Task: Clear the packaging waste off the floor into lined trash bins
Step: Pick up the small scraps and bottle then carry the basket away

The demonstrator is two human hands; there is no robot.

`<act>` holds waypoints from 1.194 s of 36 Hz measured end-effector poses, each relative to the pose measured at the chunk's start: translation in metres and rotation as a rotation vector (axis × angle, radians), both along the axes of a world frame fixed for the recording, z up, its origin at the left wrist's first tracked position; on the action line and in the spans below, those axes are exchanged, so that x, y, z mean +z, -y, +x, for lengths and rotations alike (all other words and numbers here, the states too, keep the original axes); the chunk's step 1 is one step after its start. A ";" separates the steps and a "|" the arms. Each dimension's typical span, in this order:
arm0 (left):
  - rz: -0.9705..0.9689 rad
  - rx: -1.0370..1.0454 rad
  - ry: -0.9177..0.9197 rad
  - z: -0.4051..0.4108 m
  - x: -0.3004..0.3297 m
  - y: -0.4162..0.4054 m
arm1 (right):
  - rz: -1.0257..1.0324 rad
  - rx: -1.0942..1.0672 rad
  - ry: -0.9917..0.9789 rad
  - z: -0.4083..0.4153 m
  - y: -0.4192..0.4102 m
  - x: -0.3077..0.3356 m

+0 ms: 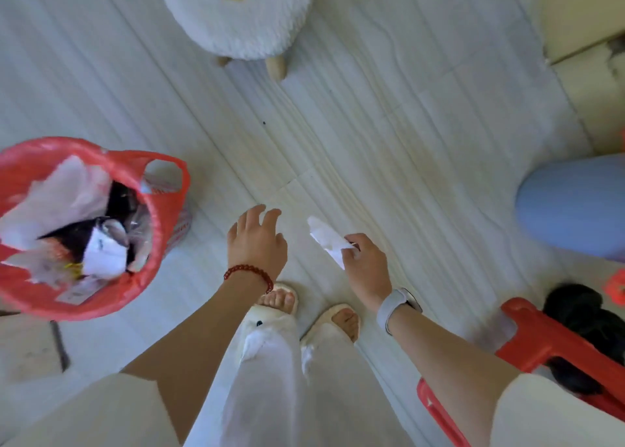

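Right hand (pixel 367 264), seen from above, wearing a grey band at the wrist, pinches a crumpled white scrap of paper or plastic wrapping (pixel 327 238) between thumb and fingertips; the scrap sticks out from the pinch toward 10 o'clock, its long axis running from 10 to 4 o'clock, its far end free in the air above the pale wood-grain plank floor (pixel 389 125); left hand (pixel 255 240), with a red bead bracelet at the wrist, holds nothing, its fingers loosely spread and slightly bent, pointing to 12 o'clock.

The round trash bin lined with a red plastic carrier bag (pixel 162 216) stands at 9 o'clock from both hands; it already holds white, black and clear wrappings; one bag handle stands up on its 2 o'clock side. The left hand lies between the scrap and the bin, and is the nearer of the two to the rim; the scrap is well apart from the opening.

Judged from this layout, the coming move is a carry of the scrap toward 9 o'clock, across the front of the body and past the idle left hand, to above the bin mouth; the light scrap may drift on release, so it probably wants letting go low over the liner.
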State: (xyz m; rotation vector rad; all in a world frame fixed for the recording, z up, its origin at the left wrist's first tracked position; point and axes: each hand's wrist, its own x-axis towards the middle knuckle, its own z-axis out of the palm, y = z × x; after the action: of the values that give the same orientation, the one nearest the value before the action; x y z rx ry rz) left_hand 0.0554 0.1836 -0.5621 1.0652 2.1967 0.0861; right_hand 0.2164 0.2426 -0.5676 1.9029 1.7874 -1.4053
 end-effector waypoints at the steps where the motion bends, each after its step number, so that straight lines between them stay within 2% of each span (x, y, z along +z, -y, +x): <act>1: 0.020 0.059 -0.007 -0.013 0.019 0.009 | 0.002 0.014 -0.026 -0.014 0.001 0.017; 4: 0.083 0.250 -0.032 -0.056 0.072 0.039 | 0.013 0.066 -0.088 -0.062 0.007 0.064; 7: 0.062 0.386 -0.047 -0.097 0.113 0.069 | 0.002 0.098 -0.141 -0.114 0.020 0.104; 12: 0.040 0.567 -0.043 -0.167 0.138 0.123 | -0.018 0.180 -0.203 -0.205 0.054 0.137; 16: -0.042 0.651 -0.012 -0.214 0.122 0.164 | -0.002 0.300 -0.206 -0.266 0.081 0.123; 23: -0.069 0.778 0.094 -0.260 0.068 0.206 | -0.042 0.685 -0.020 -0.301 0.105 0.055; 25: -0.049 0.843 0.150 -0.265 0.057 0.207 | -0.023 0.646 0.005 -0.301 0.104 0.041; 28: -0.021 0.943 0.233 -0.268 0.045 0.205 | 0.221 0.535 0.018 -0.297 0.096 0.030; 30: 0.018 1.038 0.258 -0.270 0.036 0.203 | 0.314 0.454 0.006 -0.297 0.086 0.023; 34: 0.090 1.193 0.306 -0.276 0.015 0.198 | 0.194 0.435 -0.016 -0.305 0.071 0.006; 38: 0.093 1.046 0.368 -0.281 -0.006 0.194 | 0.044 0.449 -0.085 -0.324 0.073 -0.003; 43: -0.001 1.018 0.280 -0.286 -0.022 0.190 | 0.070 0.306 -0.010 -0.332 0.074 -0.012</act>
State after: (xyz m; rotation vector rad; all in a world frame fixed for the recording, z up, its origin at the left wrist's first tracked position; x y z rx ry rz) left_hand -0.2311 -0.0059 -0.5842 -0.1544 2.2413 0.6327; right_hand -0.1157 0.1683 -0.5795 1.5672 2.0508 -1.2612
